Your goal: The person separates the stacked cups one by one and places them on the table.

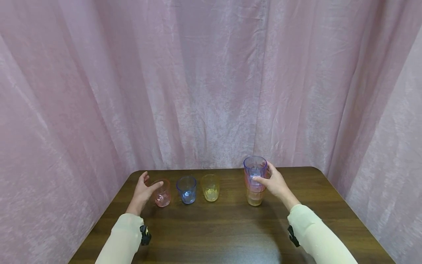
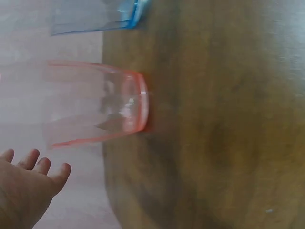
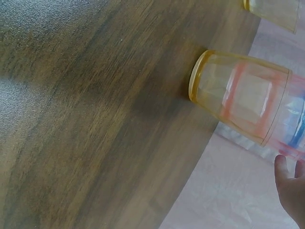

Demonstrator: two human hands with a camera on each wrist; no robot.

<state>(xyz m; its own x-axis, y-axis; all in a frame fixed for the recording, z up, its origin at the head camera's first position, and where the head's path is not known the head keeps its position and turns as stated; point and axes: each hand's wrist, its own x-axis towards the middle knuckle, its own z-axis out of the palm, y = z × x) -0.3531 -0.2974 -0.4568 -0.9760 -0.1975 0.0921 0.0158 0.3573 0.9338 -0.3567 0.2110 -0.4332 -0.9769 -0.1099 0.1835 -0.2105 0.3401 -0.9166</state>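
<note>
A stack of clear tinted cups stands at the right: a blue cup (image 1: 255,164) on top, a pink cup (image 3: 281,143) in the middle, a yellow cup (image 3: 214,81) at the bottom. My right hand (image 1: 276,183) holds the upper part of this stack at the blue cup, thumb across the front and fingers round the far right side. At the left, my left hand (image 1: 142,192) is beside another pink cup (image 2: 128,102), its fingers spread and its thumb near the rim. In the left wrist view those fingers are apart from the cup.
Between the hands, a second blue cup (image 1: 187,190) and a second yellow cup (image 1: 211,187) stand upright in a row with the left pink cup. All rest on a dark wooden table (image 1: 211,227). A pink curtain (image 1: 211,91) hangs behind its far edge.
</note>
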